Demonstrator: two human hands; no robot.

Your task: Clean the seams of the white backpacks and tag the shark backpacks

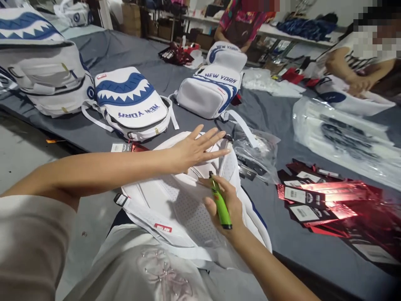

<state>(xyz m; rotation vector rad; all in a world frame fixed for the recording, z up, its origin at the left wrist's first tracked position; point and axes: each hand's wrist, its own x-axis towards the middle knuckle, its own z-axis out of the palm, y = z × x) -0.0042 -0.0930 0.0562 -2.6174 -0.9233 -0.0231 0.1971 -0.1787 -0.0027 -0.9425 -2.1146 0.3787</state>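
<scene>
Head camera, and here's the white backpack, across the lap and up against the desk. The left hand spreads its fingers flat over the upper part, gripping nothing; pressing or hovering, I can't tell. The right hand has its fingers wrapped around a green tool, dark tip pointing up, close below the left hand. There's the danger: one slip and that tip could mark the pale cloth or catch a finger! Watch that buckle too: its loose strap could snag, and a weak hold could let the bag slide floorward.
</scene>
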